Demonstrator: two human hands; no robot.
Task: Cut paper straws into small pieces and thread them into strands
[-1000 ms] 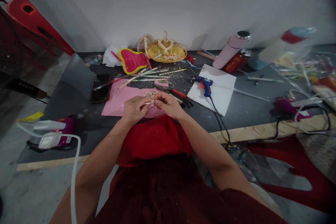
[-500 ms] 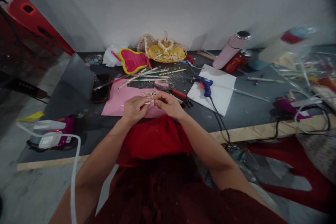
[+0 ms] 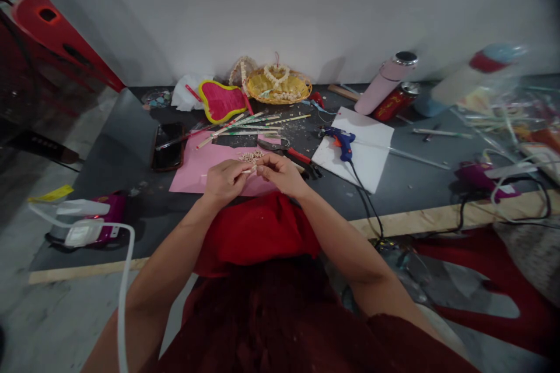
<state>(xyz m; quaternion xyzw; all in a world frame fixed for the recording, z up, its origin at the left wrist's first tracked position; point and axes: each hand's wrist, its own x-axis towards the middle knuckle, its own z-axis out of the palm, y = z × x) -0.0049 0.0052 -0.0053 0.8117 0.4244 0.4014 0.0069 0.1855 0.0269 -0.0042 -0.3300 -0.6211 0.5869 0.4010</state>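
Note:
Over the pink sheet (image 3: 192, 169), my left hand (image 3: 226, 179) and my right hand (image 3: 280, 174) meet fingertip to fingertip. A small pale piece (image 3: 249, 171) is pinched between the left thumb and forefinger, its end reaching the right fingertips. Whatever else the right fingers grip is too small to make out. Just behind the fingers lies a pile of small pale pieces (image 3: 252, 155). Pliers with red handles (image 3: 299, 156) rest to the right of it, and several thin sticks (image 3: 249, 127) lie farther back.
A blue glue gun (image 3: 343, 143) lies on a white sheet (image 3: 371, 166). Behind are a yellow basket (image 3: 286, 92), a pink bottle (image 3: 385, 84) and a red can (image 3: 396, 102). A phone (image 3: 168, 147) lies left; purple devices with cables (image 3: 111, 218) sit at the front left and right.

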